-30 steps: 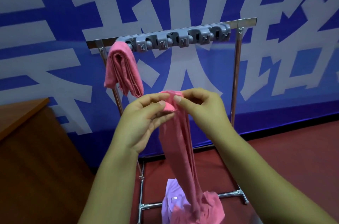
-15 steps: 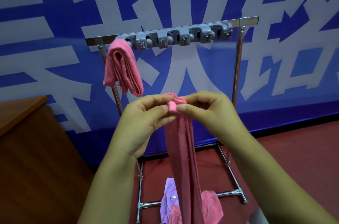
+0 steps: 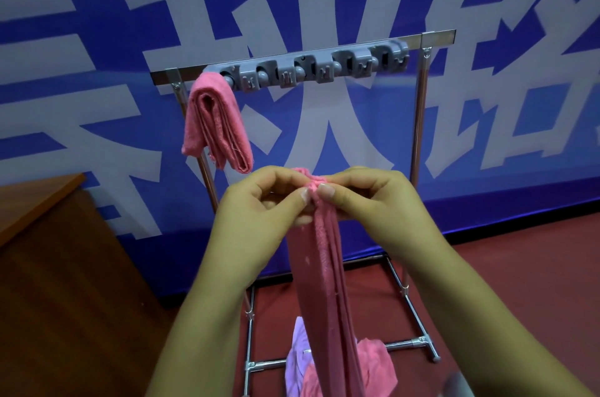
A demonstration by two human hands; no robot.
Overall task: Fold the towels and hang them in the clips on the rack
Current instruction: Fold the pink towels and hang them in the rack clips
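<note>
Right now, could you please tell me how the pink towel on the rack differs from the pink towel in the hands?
The hung towel sits in the leftmost clip of the grey clip strip; the held towel is in no clip, pinched at its top by the left hand and right hand.
The hung towel is a short, thick fold; the held towel trails long and narrow toward the floor.
Both are pink.

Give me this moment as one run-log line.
left hand: pinches pink towel top | right hand: pinches same top | towel hangs between hands | folded pink towel in leftmost clip | clip strip: other clips free
</note>
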